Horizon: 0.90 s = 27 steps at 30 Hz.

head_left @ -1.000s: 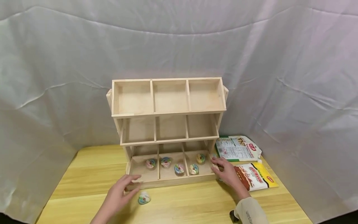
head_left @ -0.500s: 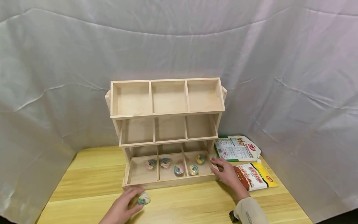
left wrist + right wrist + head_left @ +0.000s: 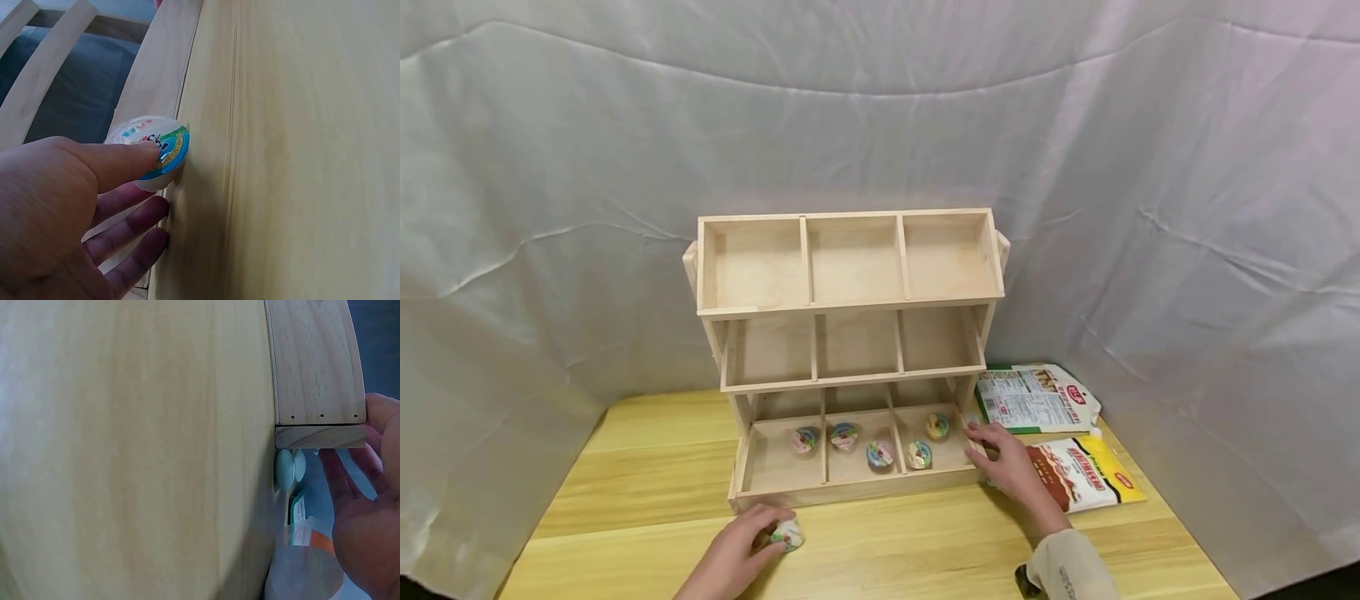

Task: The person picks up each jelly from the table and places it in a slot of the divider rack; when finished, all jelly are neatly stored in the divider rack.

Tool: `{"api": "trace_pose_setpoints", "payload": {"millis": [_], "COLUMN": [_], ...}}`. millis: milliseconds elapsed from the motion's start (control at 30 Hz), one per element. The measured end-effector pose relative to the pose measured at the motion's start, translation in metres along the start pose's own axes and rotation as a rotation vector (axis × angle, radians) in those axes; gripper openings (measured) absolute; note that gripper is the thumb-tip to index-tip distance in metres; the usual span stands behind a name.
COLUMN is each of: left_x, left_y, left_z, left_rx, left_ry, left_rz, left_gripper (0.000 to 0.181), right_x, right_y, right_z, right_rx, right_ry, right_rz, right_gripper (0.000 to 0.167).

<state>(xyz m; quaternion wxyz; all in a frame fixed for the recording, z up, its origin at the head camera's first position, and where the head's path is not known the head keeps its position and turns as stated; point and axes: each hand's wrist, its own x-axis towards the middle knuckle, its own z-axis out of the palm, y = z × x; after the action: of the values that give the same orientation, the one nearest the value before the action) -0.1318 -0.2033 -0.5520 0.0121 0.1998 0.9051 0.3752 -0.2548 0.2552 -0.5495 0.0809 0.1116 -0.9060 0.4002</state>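
Observation:
A small jelly cup (image 3: 788, 535) with a printed lid is on the table before the shelf's left front corner. My left hand (image 3: 730, 550) pinches it; in the left wrist view the thumb lies over the lid (image 3: 169, 153) and the other fingers are lower down. My right hand (image 3: 1011, 468) grips the right end of the three-tier wooden shelf (image 3: 850, 495) at its lowest tray. In the right wrist view its thumb and fingers sit on either side of the end board (image 3: 320, 436). Several more jelly cups (image 3: 880, 454) lie in the lowest tray's three compartments.
Right of the shelf lie a yellow, white and brown food packet (image 3: 1086, 473) and a green-and-white packet (image 3: 1037, 398). Two pale rounded things (image 3: 289, 469) show beside the end board. Grey cloth (image 3: 850, 125) hangs around the table.
My left hand has left the shelf's left end, come down to the jelly cup and taken hold of it. The tray's left end shifted slightly earlier. My right hand stays put.

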Motion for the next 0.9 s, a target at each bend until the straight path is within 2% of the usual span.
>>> {"api": "trace_pose_setpoints", "payload": {"millis": [500,733,900], "left_x": [0.0,-0.002,-0.01], "left_y": [0.002,0.007,0.018], "left_z": [0.004,0.002,-0.005], "left_rx": [-0.165,-0.229,-0.324], "left_ry": [-0.014,-0.011,0.018], "left_rz": [-0.001,0.026,-0.027], "left_gripper": [0.032,0.037,0.037], "right_x": [0.0,0.0,-0.001], "right_y": [0.001,0.002,0.0], "right_z": [-0.002,-0.002,-0.002], "right_rx": [0.002,-0.006,-0.002], "right_ry": [-0.002,0.006,0.01], "right_rz": [0.001,0.003,-0.021], "right_gripper": [0.037,0.037,0.036]}}
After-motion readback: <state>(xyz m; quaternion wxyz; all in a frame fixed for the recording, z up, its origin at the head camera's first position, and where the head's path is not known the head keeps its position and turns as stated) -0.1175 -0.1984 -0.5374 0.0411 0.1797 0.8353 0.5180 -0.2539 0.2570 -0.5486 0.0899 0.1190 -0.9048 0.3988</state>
